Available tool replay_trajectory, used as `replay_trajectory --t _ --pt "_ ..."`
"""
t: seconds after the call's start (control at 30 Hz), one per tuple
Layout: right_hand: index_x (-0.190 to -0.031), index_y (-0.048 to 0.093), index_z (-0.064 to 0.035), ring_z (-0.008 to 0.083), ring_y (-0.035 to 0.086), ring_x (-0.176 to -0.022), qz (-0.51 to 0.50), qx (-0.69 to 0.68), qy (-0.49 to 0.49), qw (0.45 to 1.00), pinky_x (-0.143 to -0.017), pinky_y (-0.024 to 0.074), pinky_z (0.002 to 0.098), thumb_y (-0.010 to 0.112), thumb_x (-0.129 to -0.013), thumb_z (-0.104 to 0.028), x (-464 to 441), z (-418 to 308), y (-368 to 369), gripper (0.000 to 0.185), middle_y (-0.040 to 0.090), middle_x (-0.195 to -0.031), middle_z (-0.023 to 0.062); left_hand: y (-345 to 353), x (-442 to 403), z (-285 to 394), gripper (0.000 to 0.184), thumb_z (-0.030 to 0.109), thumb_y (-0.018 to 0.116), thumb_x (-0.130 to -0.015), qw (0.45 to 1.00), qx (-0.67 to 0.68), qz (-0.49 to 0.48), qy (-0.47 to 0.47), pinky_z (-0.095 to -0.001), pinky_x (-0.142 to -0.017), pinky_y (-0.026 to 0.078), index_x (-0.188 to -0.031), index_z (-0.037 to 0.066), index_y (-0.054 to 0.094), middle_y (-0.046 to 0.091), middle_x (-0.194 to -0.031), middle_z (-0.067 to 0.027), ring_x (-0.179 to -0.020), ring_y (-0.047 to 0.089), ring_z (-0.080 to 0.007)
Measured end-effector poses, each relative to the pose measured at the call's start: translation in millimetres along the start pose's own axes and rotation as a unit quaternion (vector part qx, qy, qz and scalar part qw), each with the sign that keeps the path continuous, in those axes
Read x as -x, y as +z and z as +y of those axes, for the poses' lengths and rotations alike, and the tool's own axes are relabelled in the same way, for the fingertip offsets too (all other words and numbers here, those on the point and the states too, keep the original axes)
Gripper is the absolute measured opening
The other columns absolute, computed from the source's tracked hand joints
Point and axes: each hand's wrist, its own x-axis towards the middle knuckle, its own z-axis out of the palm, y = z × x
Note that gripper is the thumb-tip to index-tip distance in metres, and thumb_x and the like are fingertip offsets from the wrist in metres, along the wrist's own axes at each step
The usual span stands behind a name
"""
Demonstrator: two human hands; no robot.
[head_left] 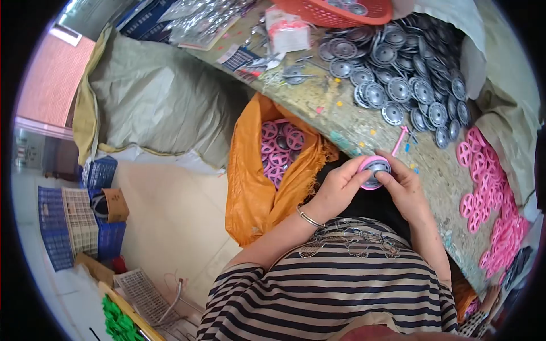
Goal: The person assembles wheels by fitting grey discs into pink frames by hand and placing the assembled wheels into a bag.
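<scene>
Both hands meet at the table's edge around a small plastic toy wheel [374, 166], a pink rim with a grey hub disc in it. My left hand [340, 184] grips its left side, thumb on the face. My right hand [405, 186] is closed on the right side, its thumb pressing on the grey disc. A pink stick-like piece [400, 141] lies on the table just beyond the right fingers. Grey discs [398, 88] are heaped farther back, and spoked pink wheel pieces [483, 182] are spread to the right.
Left of my lap hangs an orange sack [242, 199] containing pink-and-grey wheels [277, 150]. On the worktable [318, 99] are a red basket [341, 14] and plastic bags of parts [205, 23]. A large pale sack [159, 96] and crates [77, 219] stand leftward. Another person's hand [490, 298] shows lower right.
</scene>
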Motion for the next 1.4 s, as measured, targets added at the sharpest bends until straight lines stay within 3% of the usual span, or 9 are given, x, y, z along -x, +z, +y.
replay_trajectory --t 0.37,0.47,0.6,0.7,0.8,0.93,1.07,1.17,1.4 --pt "-0.105 0.062 -0.0004 0.0103 0.060 -0.082 -0.131 0.058 0.032 0.989 -0.076 0.0488 0.0258 0.068 -0.082 -0.009 -28.5 1.2 48.9 0.025 0.066 -0.091 0.0041 -49.6 38.2 12.7 0.031 0.014 0.050 -0.095 0.994 -0.049 0.086 0.041 -0.0279 -0.096 0.040 -0.123 -0.001 0.053 0.059 -0.118 -0.0098 -0.109 0.055 -0.0173" --pt "-0.106 0.061 -0.0005 0.0139 0.062 -0.083 -0.159 0.102 0.024 0.982 -0.076 0.0493 0.0280 0.069 -0.081 -0.013 -52.0 -10.4 81.5 0.029 0.066 -0.093 0.0081 -91.5 55.4 -3.5 0.031 0.013 0.049 -0.095 0.943 -0.231 0.211 0.114 -0.0316 -0.096 0.042 -0.122 -0.001 0.054 0.057 -0.118 -0.0163 -0.111 0.054 -0.0246" --pt "-0.115 0.055 -0.0005 0.0259 0.061 -0.096 -0.148 0.175 -0.107 0.968 -0.084 0.0477 0.0342 0.069 -0.081 -0.018 -84.6 8.6 131.4 0.040 0.060 -0.108 0.0185 -152.1 82.9 -75.4 0.066 0.017 0.070 -0.080 0.869 -0.294 0.393 -0.064 -0.0425 -0.104 0.033 -0.134 -0.001 0.037 0.038 -0.134 -0.0225 -0.120 0.042 -0.0365" --pt "-0.126 0.046 0.0030 0.0351 0.050 -0.115 -0.164 0.362 -0.277 0.875 -0.099 0.0385 0.0442 0.071 -0.076 -0.036 -94.5 38.1 144.0 0.068 0.052 -0.122 0.0221 -168.7 89.3 -107.5 0.100 0.028 0.082 -0.064 0.755 -0.517 0.396 -0.070 -0.0472 -0.107 0.027 -0.140 0.001 0.024 0.027 -0.141 -0.0274 -0.126 0.032 -0.0432" --pt "-0.128 0.043 0.0043 0.0362 0.047 -0.118 -0.243 0.515 -0.320 0.757 -0.107 0.0263 0.0492 0.068 -0.066 -0.061 -69.5 61.6 142.8 0.093 0.052 -0.122 0.0203 -167.0 83.0 -112.3 0.099 0.030 0.081 -0.065 0.749 -0.524 0.362 -0.179 -0.0482 -0.107 0.027 -0.140 0.001 0.025 0.027 -0.142 -0.0261 -0.127 0.030 -0.0437" --pt "-0.114 0.056 -0.0004 0.0257 0.047 -0.115 -0.387 0.612 -0.186 0.664 -0.103 0.0290 0.0465 0.063 -0.069 -0.064 -67.5 62.5 143.1 0.078 0.056 -0.114 0.0115 -193.9 91.0 -146.4 0.045 0.020 0.063 -0.082 0.784 -0.475 0.326 -0.232 -0.0433 -0.094 0.039 -0.119 -0.001 0.049 0.055 -0.113 -0.0212 -0.108 0.051 -0.0364" --pt "-0.090 0.066 -0.0076 0.0262 0.061 -0.090 -0.351 0.595 -0.162 0.705 -0.079 0.0463 0.0396 0.063 -0.075 -0.056 -82.3 76.6 147.4 0.051 0.065 -0.088 0.0084 -221.5 106.8 -113.9 0.019 0.009 0.049 -0.089 0.767 -0.419 0.471 -0.121 -0.0397 -0.078 0.043 -0.102 -0.003 0.053 0.056 -0.090 -0.0179 -0.086 0.054 -0.0308" --pt "-0.084 0.067 -0.0100 0.0278 0.066 -0.077 -0.340 0.580 -0.111 0.732 -0.066 0.0504 0.0400 0.060 -0.079 -0.051 -83.5 82.9 150.9 0.042 0.067 -0.080 0.0101 -267.3 130.3 -68.5 0.012 0.007 0.045 -0.090 0.763 -0.299 0.572 -0.041 -0.0331 -0.068 0.041 -0.093 -0.002 0.052 0.047 -0.075 -0.0061 -0.070 0.045 -0.0187" --pt "-0.091 0.067 -0.0094 0.0321 0.066 -0.080 -0.480 0.538 -0.098 0.686 -0.067 0.0511 0.0432 0.057 -0.084 -0.047 -43.7 52.8 178.7 0.039 0.068 -0.086 0.0125 -322.7 168.0 -12.3 0.017 0.011 0.052 -0.090 0.662 -0.366 0.652 -0.048 -0.0352 -0.079 0.044 -0.097 -0.003 0.058 0.060 -0.089 -0.0144 -0.084 0.055 -0.0240"
